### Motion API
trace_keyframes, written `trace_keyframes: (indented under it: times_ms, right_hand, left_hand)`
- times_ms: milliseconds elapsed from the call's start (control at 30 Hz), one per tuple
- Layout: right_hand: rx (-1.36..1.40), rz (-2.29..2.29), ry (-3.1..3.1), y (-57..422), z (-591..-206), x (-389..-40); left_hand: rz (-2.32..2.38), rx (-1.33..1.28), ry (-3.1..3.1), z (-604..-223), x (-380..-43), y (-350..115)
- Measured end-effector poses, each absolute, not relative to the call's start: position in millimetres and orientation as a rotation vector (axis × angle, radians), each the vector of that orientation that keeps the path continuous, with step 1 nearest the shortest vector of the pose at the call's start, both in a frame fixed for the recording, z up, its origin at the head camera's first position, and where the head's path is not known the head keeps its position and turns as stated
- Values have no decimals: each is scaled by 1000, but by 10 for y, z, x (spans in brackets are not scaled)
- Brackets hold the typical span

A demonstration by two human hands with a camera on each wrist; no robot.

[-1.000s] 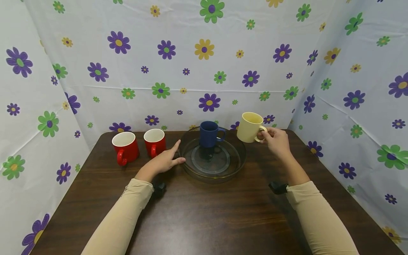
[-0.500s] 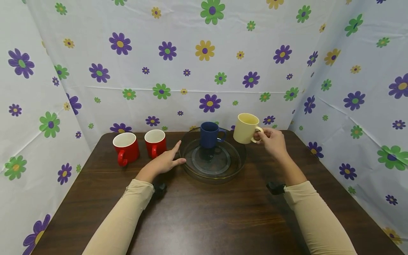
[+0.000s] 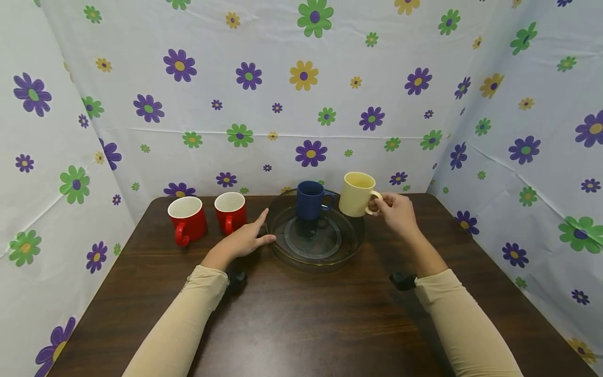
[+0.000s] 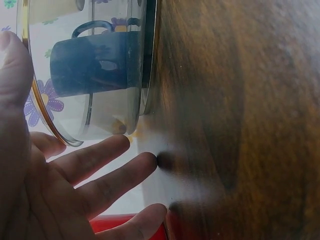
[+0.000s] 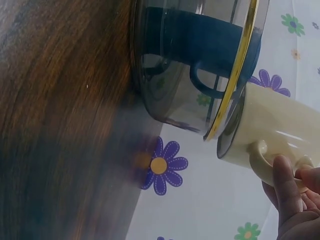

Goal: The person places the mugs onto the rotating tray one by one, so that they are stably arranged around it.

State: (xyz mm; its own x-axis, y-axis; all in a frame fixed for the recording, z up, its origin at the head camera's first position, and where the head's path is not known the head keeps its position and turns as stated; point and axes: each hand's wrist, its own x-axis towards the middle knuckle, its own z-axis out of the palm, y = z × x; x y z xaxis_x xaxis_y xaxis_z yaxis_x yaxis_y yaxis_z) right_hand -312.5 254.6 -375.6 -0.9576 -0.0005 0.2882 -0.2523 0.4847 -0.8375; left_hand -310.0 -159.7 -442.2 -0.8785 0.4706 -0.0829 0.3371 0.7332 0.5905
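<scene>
A clear round tray (image 3: 313, 256) with raised sides and a gold rim stands on the table. Inside it, toward the back, a blue mug (image 3: 309, 201) stands upright, its handle to the right. My right hand (image 3: 398, 212) pinches the handle of a pale yellow mug (image 3: 356, 195), held up at the tray's right rim. In the right wrist view, thumb and fingers close on that handle (image 5: 265, 170). My left hand (image 3: 240, 240) rests against the tray's left side, fingers spread and fairly straight; in the left wrist view the fingers (image 4: 115, 185) lie along its outer wall.
Two red mugs with white insides, a left one (image 3: 187, 220) and a right one (image 3: 231, 212), stand left of the tray, handles toward me. The dark wooden table (image 3: 311, 319) ends at a flowered cloth (image 3: 207, 118) behind and at both sides.
My right hand has carried the yellow mug leftward and slightly down, from beside the tray to over its right rim. The left hand and the other mugs have stayed put.
</scene>
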Motion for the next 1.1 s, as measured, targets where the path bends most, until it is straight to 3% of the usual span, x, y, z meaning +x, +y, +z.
trace_keyframes:
  times_ms: [1100]
  right_hand:
    - [152,1339,-2607,2169,-3915,-3077]
  left_hand:
    - [858,640,2705,-4381,-3072,-1600]
